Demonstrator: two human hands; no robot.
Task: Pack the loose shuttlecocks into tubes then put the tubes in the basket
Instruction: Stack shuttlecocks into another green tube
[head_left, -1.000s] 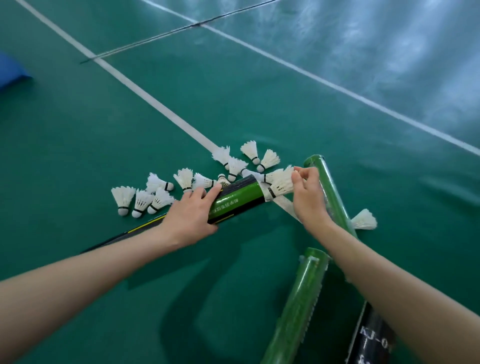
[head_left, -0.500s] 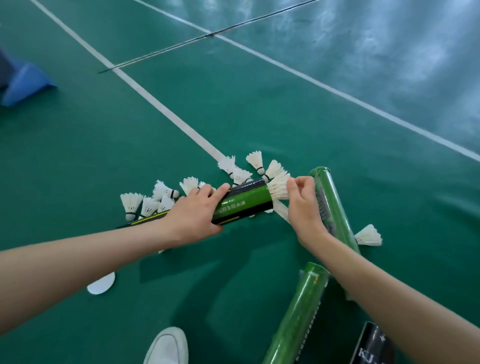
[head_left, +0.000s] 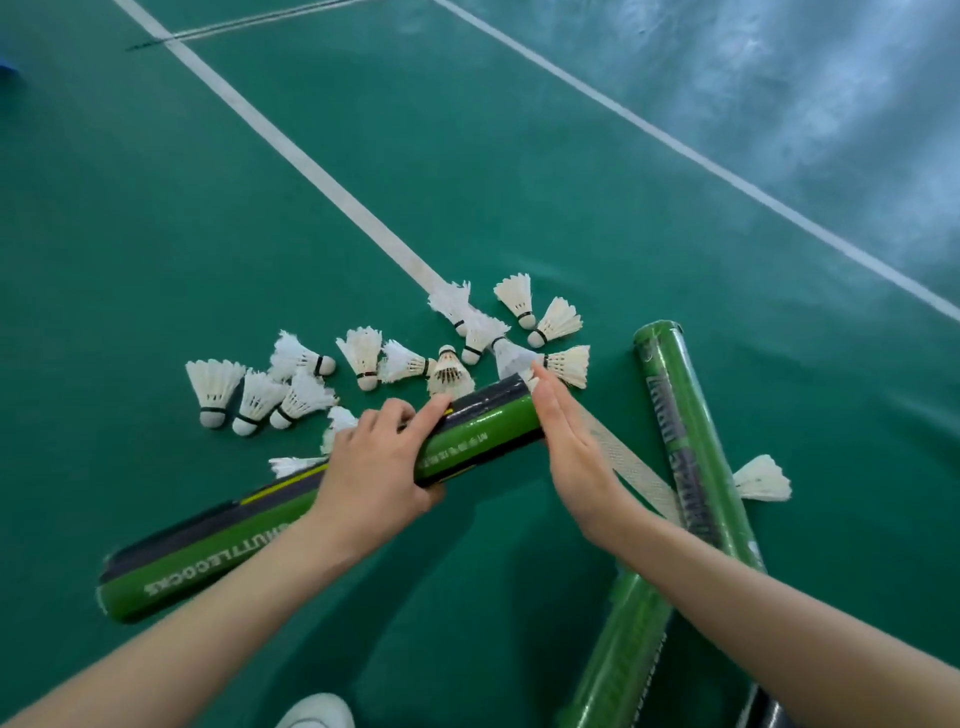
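Left hand (head_left: 374, 467): wrapped round tube (head_left: 483, 431)
Right hand (head_left: 566, 441): flat against tube mouth
Remaining: many loose shuttlecocks (head_left: 363, 358), 12 o'clock

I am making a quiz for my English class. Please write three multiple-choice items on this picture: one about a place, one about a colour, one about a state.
1. Where does the lone shuttlecock lie?
A. inside a tube
B. right of the rightmost green tube
C. in a basket

2. What colour is the floor?
A. red
B. green
C. grey

3. How is the right hand?
A. flat against the held tube at its end
B. gripping a shuttlecock
C. resting on the floor

Key: 1 B, its feathers show beside that tube; 2 B, the court is green; 3 A, it lies straight on the opening.
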